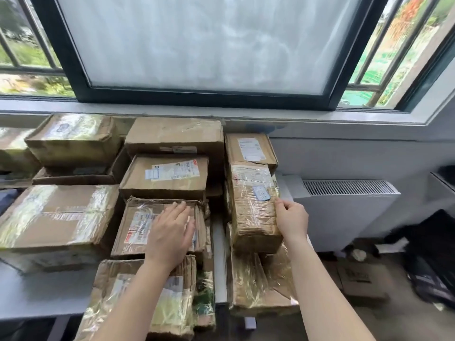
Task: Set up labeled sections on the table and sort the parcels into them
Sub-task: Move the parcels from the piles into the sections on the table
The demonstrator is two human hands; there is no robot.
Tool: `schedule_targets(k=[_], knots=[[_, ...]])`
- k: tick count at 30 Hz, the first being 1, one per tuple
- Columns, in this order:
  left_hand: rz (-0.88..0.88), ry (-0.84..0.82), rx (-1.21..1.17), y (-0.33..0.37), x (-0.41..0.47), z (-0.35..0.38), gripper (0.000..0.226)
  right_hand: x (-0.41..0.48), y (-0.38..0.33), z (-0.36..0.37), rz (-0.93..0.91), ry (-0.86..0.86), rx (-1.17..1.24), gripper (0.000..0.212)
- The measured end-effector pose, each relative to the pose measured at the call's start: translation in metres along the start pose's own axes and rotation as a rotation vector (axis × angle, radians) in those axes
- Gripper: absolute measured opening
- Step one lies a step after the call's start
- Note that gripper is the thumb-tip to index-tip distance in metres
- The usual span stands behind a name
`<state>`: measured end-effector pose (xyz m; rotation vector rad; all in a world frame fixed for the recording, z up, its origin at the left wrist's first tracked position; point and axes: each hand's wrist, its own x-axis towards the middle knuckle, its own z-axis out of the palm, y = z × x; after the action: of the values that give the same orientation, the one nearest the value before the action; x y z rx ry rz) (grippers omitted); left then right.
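Observation:
Several taped cardboard parcels are stacked on a grey table [37,291] under a window. My left hand [171,232] lies flat, fingers straight, on a flat parcel with a red-edged shipping label [138,230] in the middle of the pile. My right hand [291,219] grips the right edge of a tall, tape-wrapped parcel with a small blue sticker [253,205], which stands on the right-hand stack. Below it lies a crumpled, tape-covered parcel [258,286]. Another worn parcel [138,299] sits nearest to me under my left forearm.
A large parcel [56,217] fills the left side, with more boxes [172,136] stacked behind against the windowsill. A white radiator [344,207] stands to the right. A cardboard box [362,279] and dark bags [433,254] lie on the floor at right.

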<state>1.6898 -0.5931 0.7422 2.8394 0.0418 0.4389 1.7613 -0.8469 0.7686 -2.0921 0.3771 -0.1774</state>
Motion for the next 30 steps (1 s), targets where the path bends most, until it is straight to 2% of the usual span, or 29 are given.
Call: schedule_targets(k=[4,7,13,21,24,30], knots=[[-0.039,0.006,-0.066,0.0,0.0,0.001,0.054,0.0,0.0,0.004,0.009,0.006,0.034,0.035],[-0.038,-0.003,-0.066,-0.001,0.0,0.002,0.054,-0.003,0.005,0.003,0.038,-0.027,0.097,0.024],[-0.044,0.012,-0.063,0.002,-0.001,0.0,0.054,-0.016,0.017,0.0,0.053,-0.065,0.173,0.03],[-0.046,0.015,-0.059,0.002,-0.001,0.001,0.048,-0.011,0.015,0.008,-0.003,-0.063,0.132,0.035],[-0.044,0.019,-0.037,0.001,-0.001,0.001,0.049,-0.009,0.015,0.006,-0.003,-0.071,0.13,0.027],[-0.02,-0.007,0.0,0.001,0.002,-0.004,0.059,-0.009,0.0,-0.013,-0.188,0.057,0.057,0.035]])
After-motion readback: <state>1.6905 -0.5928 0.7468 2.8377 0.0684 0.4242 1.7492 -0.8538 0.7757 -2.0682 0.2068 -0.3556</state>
